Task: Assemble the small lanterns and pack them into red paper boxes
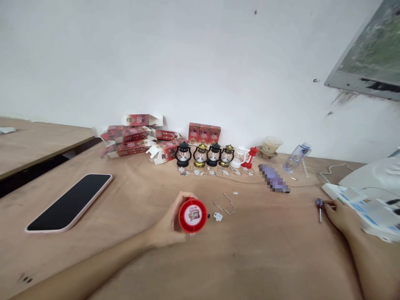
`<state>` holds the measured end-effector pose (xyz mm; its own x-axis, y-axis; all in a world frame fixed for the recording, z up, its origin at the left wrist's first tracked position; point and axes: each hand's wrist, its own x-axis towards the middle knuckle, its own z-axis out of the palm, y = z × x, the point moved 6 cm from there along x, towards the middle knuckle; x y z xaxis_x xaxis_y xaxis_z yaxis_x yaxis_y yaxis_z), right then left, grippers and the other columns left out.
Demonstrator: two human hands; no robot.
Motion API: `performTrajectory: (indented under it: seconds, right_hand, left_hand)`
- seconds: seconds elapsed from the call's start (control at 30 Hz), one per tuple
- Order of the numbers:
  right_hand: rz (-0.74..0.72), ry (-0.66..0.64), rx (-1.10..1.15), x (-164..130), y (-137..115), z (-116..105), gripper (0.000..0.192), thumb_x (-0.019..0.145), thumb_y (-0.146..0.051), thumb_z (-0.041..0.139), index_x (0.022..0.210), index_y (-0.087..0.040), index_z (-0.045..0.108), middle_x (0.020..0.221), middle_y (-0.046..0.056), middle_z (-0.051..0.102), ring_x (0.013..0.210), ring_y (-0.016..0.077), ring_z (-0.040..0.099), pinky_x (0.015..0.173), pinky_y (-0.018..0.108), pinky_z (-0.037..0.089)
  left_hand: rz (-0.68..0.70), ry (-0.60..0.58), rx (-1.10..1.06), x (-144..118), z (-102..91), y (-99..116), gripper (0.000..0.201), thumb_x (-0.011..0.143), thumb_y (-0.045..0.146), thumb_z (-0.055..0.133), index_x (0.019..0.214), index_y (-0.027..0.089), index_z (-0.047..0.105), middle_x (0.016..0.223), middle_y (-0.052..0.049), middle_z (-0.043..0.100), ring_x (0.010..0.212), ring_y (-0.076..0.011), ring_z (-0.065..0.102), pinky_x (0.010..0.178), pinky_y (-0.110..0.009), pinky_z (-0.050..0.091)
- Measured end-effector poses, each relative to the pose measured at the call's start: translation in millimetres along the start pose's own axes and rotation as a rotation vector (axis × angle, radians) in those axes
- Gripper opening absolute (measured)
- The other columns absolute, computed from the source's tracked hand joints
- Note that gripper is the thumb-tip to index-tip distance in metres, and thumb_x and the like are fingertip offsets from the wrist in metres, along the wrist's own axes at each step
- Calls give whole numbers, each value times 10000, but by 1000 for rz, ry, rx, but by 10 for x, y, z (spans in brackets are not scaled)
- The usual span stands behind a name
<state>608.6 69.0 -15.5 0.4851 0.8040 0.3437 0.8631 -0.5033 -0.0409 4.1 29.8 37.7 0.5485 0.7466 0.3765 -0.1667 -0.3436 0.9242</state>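
Lantern base sat gripped in left hand fingers; right hand fingers pinched screwdriver. Wire handle and small cover lay loose beside base, unfitted.

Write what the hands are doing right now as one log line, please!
left hand: grips red lantern base | right hand: touches small screwdriver | table: wire handle lies loose

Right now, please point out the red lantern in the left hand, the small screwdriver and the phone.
red lantern (192,215), head view, its round base.
small screwdriver (319,205), head view, its red handle.
phone (70,203), head view, its dark screen.
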Motion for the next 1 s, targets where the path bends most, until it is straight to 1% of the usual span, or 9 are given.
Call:
performTrajectory:
  seconds: [0.1,0.23,0.4,0.53,0.63,0.8,1.0]
  right_hand:
    - [40,-42,0,-9,6,8,361,795,-381,396,948,-213,677,919,110,674,889,320,653,693,398,523]
    - [55,-67,12,-25,-8,2,377,795,-394,396,967,-207,674,946,118,676,910,327,648,713,400,521]
    - [70,-74,21,-24,-7,-9,367,793,-392,397,951,-211,674,945,111,674,916,323,648,725,406,520]
    - [70,-84,21,-31,-13,-8,357,802,-380,405,977,-214,667,967,106,667,938,323,640,752,408,516]
    - [69,-89,17,-45,-24,-6,372,819,-383,398,1001,-198,665,985,120,665,948,318,636,789,399,507]
    - [70,-87,21,-59,-29,0,377,832,-379,386,1012,-194,661,1001,123,662,964,316,633,784,400,508]
    - [60,-79,32,-56,-27,7,363,833,-374,393,998,-203,668,1010,118,657,968,315,630,785,407,505]
  left_hand:
    - [4,2,-8,-2,-1,-1,573,676,335,724,1118,218,380,1086,-67,473,972,-192,516,796,-286,441]
    - [14,-4,-2,-3,2,5,567,686,330,715,1129,222,377,1099,-65,470,977,-185,510,800,-278,436]
    - [6,8,18,1,-7,-8,571,693,385,717,1124,217,382,1092,-71,478,968,-194,520,796,-289,440]
    - [7,17,16,8,-16,-5,584,695,430,720,1123,223,382,1083,-69,486,951,-193,525,781,-282,445]
    - [-8,42,25,15,-47,2,576,710,423,715,1126,222,373,1065,-66,486,960,-194,515,800,-278,437]
    - [-64,101,22,20,-104,-11,570,712,454,706,1124,231,381,1043,-51,477,948,-184,498,777,-253,435]
    - [-58,126,24,25,-107,15,552,696,411,729,1103,234,400,1030,-38,474,947,-172,503,778,-240,450]
